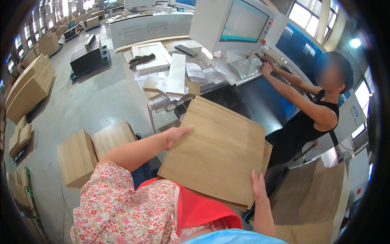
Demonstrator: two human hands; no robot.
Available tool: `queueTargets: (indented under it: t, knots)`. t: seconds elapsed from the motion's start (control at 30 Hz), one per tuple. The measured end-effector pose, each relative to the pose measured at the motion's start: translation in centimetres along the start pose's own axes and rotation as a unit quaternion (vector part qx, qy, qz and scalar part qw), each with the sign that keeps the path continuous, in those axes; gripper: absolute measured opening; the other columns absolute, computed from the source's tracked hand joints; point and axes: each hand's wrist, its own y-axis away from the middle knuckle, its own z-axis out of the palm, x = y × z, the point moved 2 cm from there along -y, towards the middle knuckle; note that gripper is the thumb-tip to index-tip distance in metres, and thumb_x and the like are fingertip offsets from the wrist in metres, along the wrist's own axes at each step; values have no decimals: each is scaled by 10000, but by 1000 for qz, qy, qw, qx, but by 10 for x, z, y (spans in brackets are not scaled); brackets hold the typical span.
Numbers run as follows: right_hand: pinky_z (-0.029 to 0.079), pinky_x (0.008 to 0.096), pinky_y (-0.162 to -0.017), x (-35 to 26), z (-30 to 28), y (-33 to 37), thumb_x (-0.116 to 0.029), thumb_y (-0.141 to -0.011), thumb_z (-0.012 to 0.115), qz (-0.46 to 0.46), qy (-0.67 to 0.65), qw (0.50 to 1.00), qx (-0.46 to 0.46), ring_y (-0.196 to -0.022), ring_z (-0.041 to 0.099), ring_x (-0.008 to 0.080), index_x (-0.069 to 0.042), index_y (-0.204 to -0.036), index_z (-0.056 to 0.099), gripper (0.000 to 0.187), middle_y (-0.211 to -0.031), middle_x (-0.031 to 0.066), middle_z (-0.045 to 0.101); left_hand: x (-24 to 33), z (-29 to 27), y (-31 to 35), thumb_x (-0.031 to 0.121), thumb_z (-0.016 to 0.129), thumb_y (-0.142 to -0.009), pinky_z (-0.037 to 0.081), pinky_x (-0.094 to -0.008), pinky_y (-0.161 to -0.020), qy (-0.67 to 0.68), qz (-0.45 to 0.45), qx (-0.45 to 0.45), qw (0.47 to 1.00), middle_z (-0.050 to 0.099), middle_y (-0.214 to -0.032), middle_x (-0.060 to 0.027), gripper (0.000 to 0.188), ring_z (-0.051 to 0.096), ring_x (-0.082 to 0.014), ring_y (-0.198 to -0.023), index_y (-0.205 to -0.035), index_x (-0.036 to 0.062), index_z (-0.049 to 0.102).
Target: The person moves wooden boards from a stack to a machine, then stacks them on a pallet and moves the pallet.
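A small stack of square wood-grain panels (215, 152) is held in front of my body, tilted. The edge of a lower panel shows past the top one on the right. My left hand (178, 136) grips the left edge, its thumb lying on the top face. At the right edge near the lower corner, my right hand (258, 188) holds the stack with the thumb up along the side. The fingers of both hands are mostly hidden beneath the panels.
Panel stacks (77, 156) stand low on the left and brown boards (306, 195) on the right. Ahead is a table with papers (196, 72), a dark glove (141, 61) and white panels (176, 75). A co-worker (313, 110) stands at the right by a machine screen (245, 22).
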Motion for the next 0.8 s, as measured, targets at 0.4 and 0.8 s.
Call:
queueTargets:
  t: [0.4,0.8]
  knots:
    - [364,331,-978,-12,14,-12,-195,-898,543,14,-4,997,-77,-1167,451,229,29,-1358,301,566,-1305,147,446,-31,-18,36,376,494,-919,448,-465,-898,68,52,37,996,581,-1182,-139,453,584,-274,-1030,-1233,50,487]
    - [446,345,-904,-17,9,-23,-199,-905,530,22,-88,991,-93,-1056,546,215,9,-1289,412,452,-1194,122,546,-37,-29,33,349,477,-932,450,-463,-909,127,52,-27,990,563,-1202,-155,451,576,-290,-1050,-1250,28,470]
